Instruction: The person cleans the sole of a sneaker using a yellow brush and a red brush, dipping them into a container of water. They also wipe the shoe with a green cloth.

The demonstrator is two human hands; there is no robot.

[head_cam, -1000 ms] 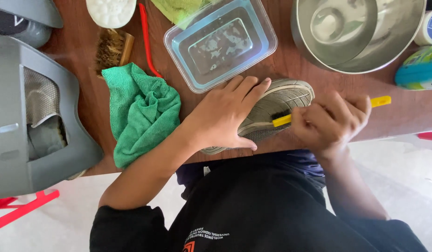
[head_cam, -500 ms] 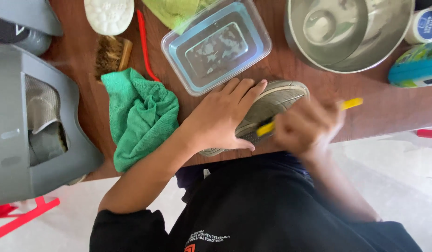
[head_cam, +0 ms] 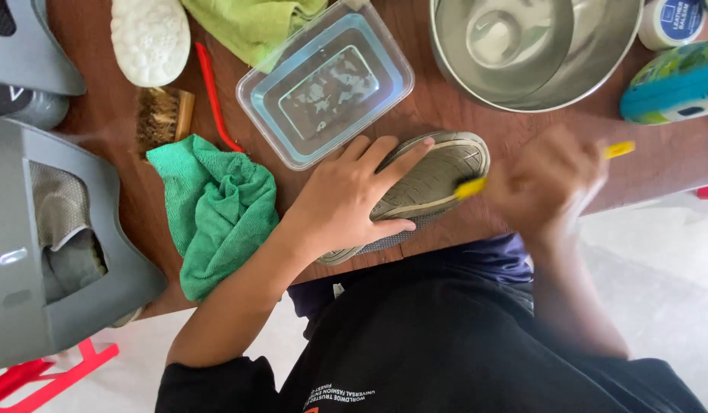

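Observation:
A grey shoe (head_cam: 434, 180) lies sole-up on the brown wooden table (head_cam: 522, 138), near its front edge. My left hand (head_cam: 352, 200) presses down on the shoe's sole and holds it in place. My right hand (head_cam: 549, 183), blurred by motion, grips a yellow-handled brush (head_cam: 470, 187) whose head touches the toe end of the sole. The handle's far end sticks out past my fingers to the right.
A clear plastic box of water (head_cam: 327, 88) sits just behind the shoe. A steel bowl (head_cam: 530, 50) is at back right, a green cloth (head_cam: 216, 210) at left, with a wooden brush (head_cam: 161, 118), red tool (head_cam: 212, 92), white sponge (head_cam: 150, 38) and grey shoe rack (head_cam: 56, 245).
My right hand has shifted back and forth with the yellow brush along the sole's toe end. My left hand has stayed on the shoe.

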